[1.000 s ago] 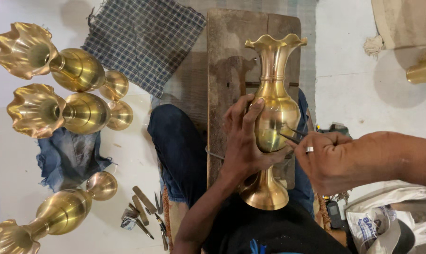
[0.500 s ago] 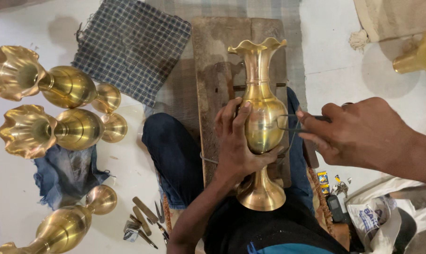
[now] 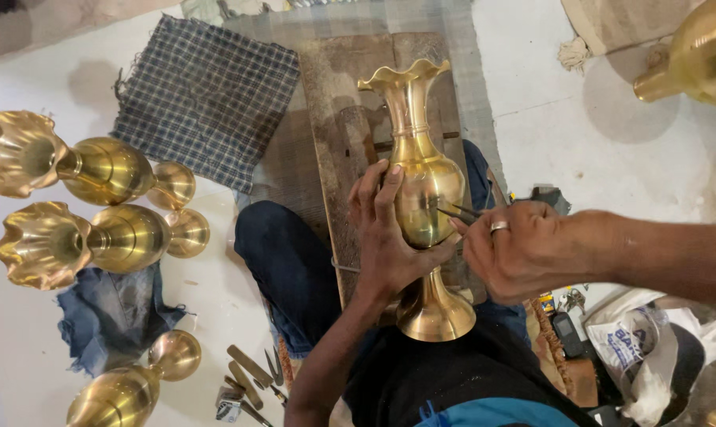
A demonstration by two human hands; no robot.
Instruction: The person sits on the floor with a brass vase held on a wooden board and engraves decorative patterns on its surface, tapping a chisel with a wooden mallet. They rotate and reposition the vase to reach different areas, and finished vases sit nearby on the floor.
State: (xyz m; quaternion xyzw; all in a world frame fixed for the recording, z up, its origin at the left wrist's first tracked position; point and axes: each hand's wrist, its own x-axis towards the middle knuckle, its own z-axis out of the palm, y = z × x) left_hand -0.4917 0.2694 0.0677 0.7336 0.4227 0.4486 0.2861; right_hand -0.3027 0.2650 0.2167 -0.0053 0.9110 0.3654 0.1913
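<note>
Vase [image 3: 421, 190] is now sitting steadier under the left hand [image 3: 390, 237] gripping its belly, while the right hand [image 3: 516, 249], pinching a thin tool [image 3: 457, 212], is pressing closer

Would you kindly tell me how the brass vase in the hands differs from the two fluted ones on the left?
The held vase lies on a wooden board, gripped by the left hand; the right hand holds a thin tool to it. The two floor vases lie untouched, mouths leftward. All share polished brass and fluted rims.

Left hand [image 3: 390, 237] grips the belly of the brass vase [image 3: 421, 190], which lies on a wooden board [image 3: 334, 119]. Right hand [image 3: 516, 249] presses a thin metal tool [image 3: 457, 212] against the belly.
</note>
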